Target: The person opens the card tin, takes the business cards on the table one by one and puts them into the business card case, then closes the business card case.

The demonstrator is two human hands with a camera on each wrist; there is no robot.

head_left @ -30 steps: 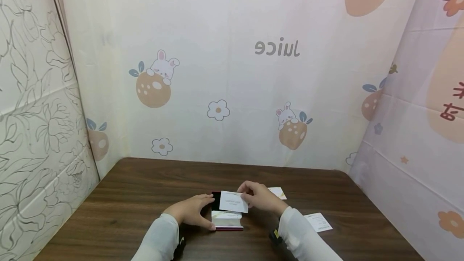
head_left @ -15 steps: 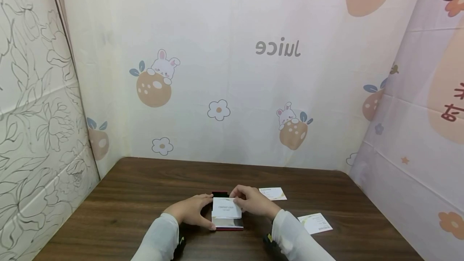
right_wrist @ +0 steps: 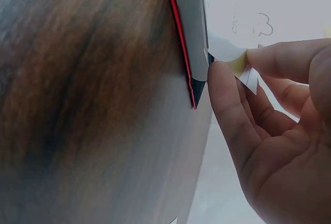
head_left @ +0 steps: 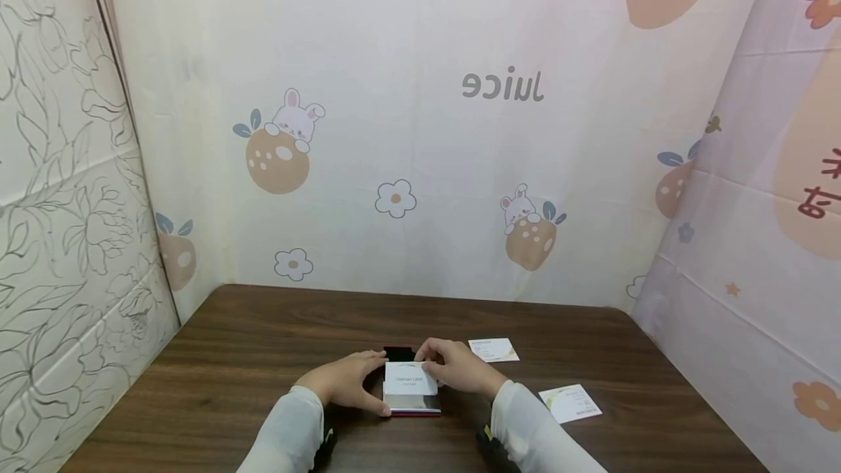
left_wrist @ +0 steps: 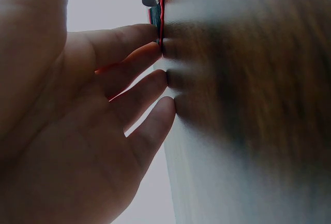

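A business card case (head_left: 398, 353) with black lining, red edges and a metal side lies opened out on the table. My left hand (head_left: 344, 383) rests along its left side, the thumb at the front corner and a fingertip near the back. Seen from the left wrist, the fairly straight fingers touch the table and the case edge (left_wrist: 162, 14). Over the case lies a white business card (head_left: 409, 379) with printed lettering, lined up with its sides. My right hand (head_left: 461, 367) pinches this card by its far right corner between thumb and fingers; a yellowish corner (right_wrist: 239, 64) shows there.
On the brown wooden table (head_left: 197, 385), two white business cards lie to the right of the case: one card (head_left: 494, 350) farther back, another card (head_left: 570, 404) nearer the right forearm. Behind the table hangs a printed curtain (head_left: 420, 239).
My right hand has carried the card left and toward me, from tilted over the case's right side to squared above it. My left hand and the case have stayed put.
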